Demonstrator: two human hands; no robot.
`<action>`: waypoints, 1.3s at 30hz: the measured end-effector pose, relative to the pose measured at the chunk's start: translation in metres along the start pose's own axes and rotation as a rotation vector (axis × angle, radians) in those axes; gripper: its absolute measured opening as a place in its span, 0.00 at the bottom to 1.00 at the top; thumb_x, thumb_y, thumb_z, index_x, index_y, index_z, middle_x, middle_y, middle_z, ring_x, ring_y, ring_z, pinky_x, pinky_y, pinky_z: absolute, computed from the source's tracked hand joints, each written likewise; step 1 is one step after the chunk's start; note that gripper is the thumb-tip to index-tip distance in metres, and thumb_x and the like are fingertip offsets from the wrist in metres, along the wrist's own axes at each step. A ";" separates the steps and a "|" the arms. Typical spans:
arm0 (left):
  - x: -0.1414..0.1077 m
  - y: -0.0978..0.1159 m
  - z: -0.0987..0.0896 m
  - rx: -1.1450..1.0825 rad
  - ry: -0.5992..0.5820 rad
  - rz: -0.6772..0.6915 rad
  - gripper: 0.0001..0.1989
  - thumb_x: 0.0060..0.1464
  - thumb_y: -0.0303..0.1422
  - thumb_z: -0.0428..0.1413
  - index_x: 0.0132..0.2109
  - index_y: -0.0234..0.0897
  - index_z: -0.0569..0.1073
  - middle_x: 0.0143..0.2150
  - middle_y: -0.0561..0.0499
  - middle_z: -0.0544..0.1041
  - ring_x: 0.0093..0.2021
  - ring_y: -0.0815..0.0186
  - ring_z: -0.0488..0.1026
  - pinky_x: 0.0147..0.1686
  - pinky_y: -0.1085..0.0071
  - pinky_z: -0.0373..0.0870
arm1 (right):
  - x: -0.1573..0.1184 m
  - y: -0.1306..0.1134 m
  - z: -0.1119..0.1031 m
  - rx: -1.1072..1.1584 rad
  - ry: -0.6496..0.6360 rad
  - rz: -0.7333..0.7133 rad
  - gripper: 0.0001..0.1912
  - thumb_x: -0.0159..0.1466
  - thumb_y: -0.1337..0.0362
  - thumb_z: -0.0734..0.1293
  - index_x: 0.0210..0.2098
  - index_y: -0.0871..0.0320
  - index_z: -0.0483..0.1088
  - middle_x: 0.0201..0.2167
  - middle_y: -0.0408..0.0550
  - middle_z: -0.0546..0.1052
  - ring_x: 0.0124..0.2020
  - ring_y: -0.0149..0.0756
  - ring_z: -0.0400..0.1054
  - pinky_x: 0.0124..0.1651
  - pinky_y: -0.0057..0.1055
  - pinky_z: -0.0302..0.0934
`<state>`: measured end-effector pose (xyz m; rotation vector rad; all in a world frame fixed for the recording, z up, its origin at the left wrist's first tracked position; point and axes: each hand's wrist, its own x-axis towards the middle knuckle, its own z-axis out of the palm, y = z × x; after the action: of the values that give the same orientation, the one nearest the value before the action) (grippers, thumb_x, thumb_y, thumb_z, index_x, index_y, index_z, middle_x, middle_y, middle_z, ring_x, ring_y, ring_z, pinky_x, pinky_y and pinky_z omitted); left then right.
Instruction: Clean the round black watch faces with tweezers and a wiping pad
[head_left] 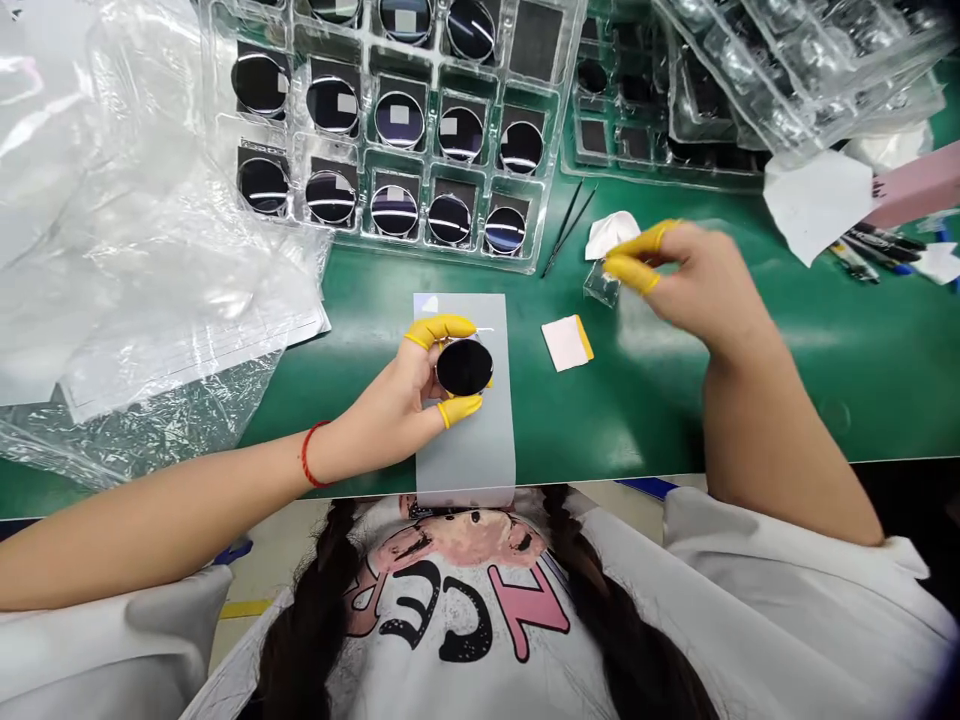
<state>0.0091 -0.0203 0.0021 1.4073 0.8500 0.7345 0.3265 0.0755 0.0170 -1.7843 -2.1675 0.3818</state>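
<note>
My left hand (394, 405) grips a round, dark, glossy lens (465, 367) by its edge, with yellow finger cots on the fingertips. The lens is above a pale grey sheet (469, 455) on the green table. My right hand (686, 280), also in yellow finger cots, has its thumb and forefinger pinched together. Their tips are beside a crumpled white cloth (613, 232) and a small clear plastic piece (600, 286); what is between them, if anything, is too small to make out. A square white pad (565, 344) with a yellow edge lies between the hands.
A clear compartment tray (360, 238) at the back holds several dark round lenses. Black tweezers (568, 228) lie beside it. Clear plastic bags (150, 200) and papers cover the left. More clear trays (795, 70) are stacked at the back right, above several pens (874, 250).
</note>
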 end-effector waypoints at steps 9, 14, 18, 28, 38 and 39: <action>0.002 0.010 -0.002 -0.081 -0.004 -0.100 0.25 0.58 0.31 0.62 0.58 0.40 0.60 0.44 0.51 0.77 0.42 0.68 0.79 0.45 0.70 0.78 | 0.040 -0.002 0.012 -0.167 0.317 0.081 0.10 0.64 0.66 0.65 0.43 0.52 0.76 0.44 0.51 0.78 0.46 0.46 0.73 0.51 0.50 0.68; 0.000 0.014 -0.004 -0.271 -0.107 -0.185 0.26 0.60 0.32 0.62 0.61 0.40 0.60 0.47 0.47 0.79 0.49 0.64 0.80 0.50 0.70 0.77 | -0.015 -0.085 -0.004 0.174 0.457 -0.554 0.06 0.66 0.66 0.69 0.43 0.54 0.75 0.37 0.46 0.81 0.39 0.35 0.76 0.43 0.35 0.70; -0.002 0.018 -0.009 -0.504 -0.302 -0.289 0.30 0.65 0.31 0.57 0.69 0.46 0.55 0.66 0.40 0.70 0.61 0.56 0.75 0.53 0.67 0.77 | -0.033 -0.109 0.001 0.381 0.337 -0.570 0.04 0.66 0.66 0.69 0.40 0.52 0.76 0.36 0.43 0.80 0.38 0.35 0.75 0.40 0.35 0.70; 0.003 0.022 -0.009 -0.168 -0.125 -0.205 0.09 0.65 0.34 0.55 0.47 0.37 0.63 0.29 0.57 0.75 0.26 0.75 0.72 0.26 0.79 0.70 | -0.044 -0.105 0.021 0.652 -0.233 -0.555 0.03 0.65 0.64 0.70 0.38 0.55 0.75 0.48 0.49 0.77 0.49 0.34 0.71 0.49 0.36 0.69; 0.004 0.002 -0.006 -0.002 0.053 0.025 0.31 0.51 0.37 0.69 0.56 0.43 0.62 0.49 0.50 0.71 0.35 0.73 0.72 0.30 0.77 0.75 | -0.050 -0.126 0.040 1.061 -0.326 -0.013 0.06 0.61 0.63 0.71 0.36 0.58 0.71 0.35 0.43 0.78 0.33 0.27 0.71 0.37 0.26 0.67; 0.003 0.001 -0.005 0.020 0.061 0.033 0.32 0.49 0.35 0.70 0.56 0.44 0.62 0.51 0.49 0.71 0.36 0.72 0.73 0.32 0.76 0.76 | -0.051 -0.126 0.041 1.052 -0.298 -0.023 0.06 0.62 0.63 0.71 0.36 0.57 0.71 0.34 0.43 0.78 0.33 0.27 0.72 0.36 0.26 0.67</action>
<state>0.0068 -0.0150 0.0027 1.4257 0.8855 0.8000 0.2062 0.0007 0.0252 -1.1152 -1.5843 1.5072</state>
